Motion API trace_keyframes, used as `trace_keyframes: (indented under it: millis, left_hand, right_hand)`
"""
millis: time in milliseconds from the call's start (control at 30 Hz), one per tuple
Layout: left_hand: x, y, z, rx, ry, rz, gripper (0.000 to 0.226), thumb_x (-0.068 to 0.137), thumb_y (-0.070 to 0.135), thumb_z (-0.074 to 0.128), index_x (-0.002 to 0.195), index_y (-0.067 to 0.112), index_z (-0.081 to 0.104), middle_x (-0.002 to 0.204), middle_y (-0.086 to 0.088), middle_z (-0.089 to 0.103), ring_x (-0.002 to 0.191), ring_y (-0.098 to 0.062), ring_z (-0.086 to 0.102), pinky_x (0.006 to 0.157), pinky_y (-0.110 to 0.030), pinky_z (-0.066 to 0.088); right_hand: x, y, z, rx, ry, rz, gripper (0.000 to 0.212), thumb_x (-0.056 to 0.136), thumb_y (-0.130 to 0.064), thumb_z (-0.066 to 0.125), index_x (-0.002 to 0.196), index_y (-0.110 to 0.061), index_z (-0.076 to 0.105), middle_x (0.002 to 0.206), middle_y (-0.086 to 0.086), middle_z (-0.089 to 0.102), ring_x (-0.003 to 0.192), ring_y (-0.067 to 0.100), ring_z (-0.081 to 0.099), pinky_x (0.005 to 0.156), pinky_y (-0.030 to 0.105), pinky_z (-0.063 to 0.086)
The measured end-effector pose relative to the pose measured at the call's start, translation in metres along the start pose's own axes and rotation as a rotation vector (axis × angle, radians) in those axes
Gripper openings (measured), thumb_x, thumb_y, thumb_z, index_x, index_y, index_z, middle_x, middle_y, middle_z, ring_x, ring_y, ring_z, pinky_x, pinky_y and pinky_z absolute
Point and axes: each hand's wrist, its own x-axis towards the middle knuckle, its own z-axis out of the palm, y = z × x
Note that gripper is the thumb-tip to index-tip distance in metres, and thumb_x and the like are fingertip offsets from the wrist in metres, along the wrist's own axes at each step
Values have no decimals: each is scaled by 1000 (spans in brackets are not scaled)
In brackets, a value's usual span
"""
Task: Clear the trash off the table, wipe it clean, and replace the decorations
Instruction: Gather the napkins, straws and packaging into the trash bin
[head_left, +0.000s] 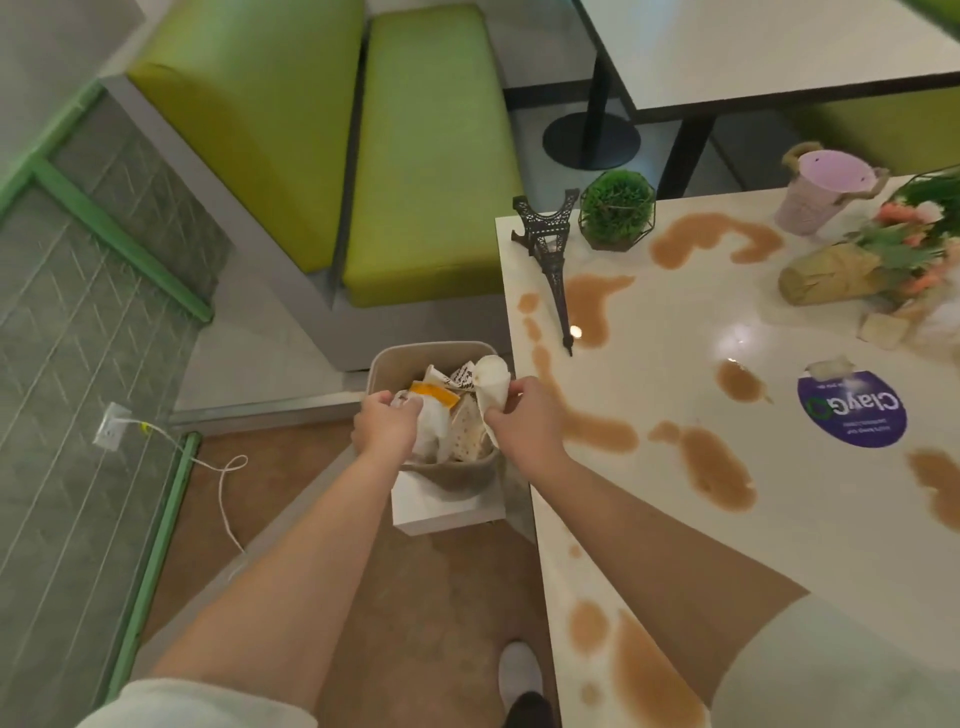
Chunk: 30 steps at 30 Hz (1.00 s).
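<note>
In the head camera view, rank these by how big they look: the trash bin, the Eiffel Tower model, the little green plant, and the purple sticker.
1. trash bin
2. Eiffel Tower model
3. purple sticker and green plant: they look alike, so unranked.

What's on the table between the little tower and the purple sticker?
In the head view, between the tower and the purple sticker there are brown spill puddles and bare shiny tabletop.

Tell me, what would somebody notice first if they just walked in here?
Probably the brown spills splashed all over the white table on the right. Next, the two hands, left hand and right hand, pushing paper trash into the bin beside the table. A little Eiffel Tower model lies tipped over near the far corner.
</note>
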Motion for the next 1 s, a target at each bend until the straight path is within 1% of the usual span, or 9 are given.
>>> trace_keyframes:
  millis: [100, 167, 233, 300, 400, 533, 633, 833, 1000]
  left_hand:
    - [-4, 0, 0, 8, 60, 78, 42, 93, 36, 54, 132, 20, 55, 134, -6, 57, 125, -29, 48, 105, -39, 38]
    - [-11, 3, 0, 8, 85, 145, 37, 95, 33, 49, 128, 20, 58, 129, -4, 59, 124, -28, 48, 106, -40, 37]
    - [-18, 8, -1, 24, 102, 207, 34, 96, 32, 47, 125, 21, 60, 125, -2, 60, 123, -26, 47, 106, -40, 36]
    - [-28, 12, 1, 50, 94, 263, 32, 94, 35, 48, 122, 24, 61, 123, 1, 62, 120, -23, 50, 103, -39, 40]
    - [-47, 18, 10, 58, 33, 316, 29, 94, 39, 48, 117, 26, 63, 118, 5, 64, 114, -21, 54, 99, -38, 42]
    - [-89, 35, 36, 15, -132, 336, 18, 98, 35, 48, 107, 25, 60, 98, 7, 60, 99, -17, 56, 77, -25, 32]
    - [-118, 44, 63, 24, -251, 387, 24, 99, 37, 48, 111, 20, 59, 103, 3, 64, 93, -17, 57, 70, -27, 39]
    - [-203, 73, 136, 80, -380, 506, 27, 97, 42, 49, 110, 22, 62, 104, 3, 66, 93, -17, 61, 76, -31, 45]
    - [-277, 87, 192, 103, -476, 554, 18, 95, 37, 52, 103, 24, 62, 104, 3, 67, 89, -16, 60, 69, -27, 42]
  right_hand:
    - [-1, 0, 11, -21, -3, -19, 27, 88, -12, 65, 113, -12, 54, 102, 2, 58, 88, 17, 56, 56, 11, 33]
    - [-6, 3, 17, -48, -131, -4, 43, 90, -16, 63, 132, -13, 51, 121, 4, 57, 106, 23, 58, 75, 18, 45]
    - [-13, 9, 15, -113, -248, 0, 54, 92, -19, 61, 143, -13, 44, 138, 4, 51, 124, 24, 52, 96, 28, 42]
    - [-19, 15, 6, -135, -280, -13, 51, 93, -20, 58, 142, -14, 47, 142, 6, 50, 127, 22, 50, 102, 29, 39]
    - [-27, 24, -19, -38, -208, 20, 36, 94, -19, 56, 130, -14, 58, 129, 3, 60, 117, 19, 56, 88, 23, 41]
    - [-36, 36, -71, 42, -61, 35, 26, 96, -23, 54, 120, -18, 62, 119, -1, 62, 100, 14, 56, 73, 21, 41]
    - [-46, 50, -118, 48, 31, 57, 19, 94, -26, 52, 109, -22, 64, 105, -6, 64, 80, 11, 57, 57, 20, 41]
    - [-77, 98, -224, 97, 205, 89, 18, 89, -14, 57, 104, -19, 66, 89, -6, 59, 72, 7, 54, 54, 16, 37]
    - [-106, 141, -296, 92, 288, 121, 21, 90, -12, 55, 106, -17, 66, 92, -7, 57, 73, 7, 52, 55, 18, 37]
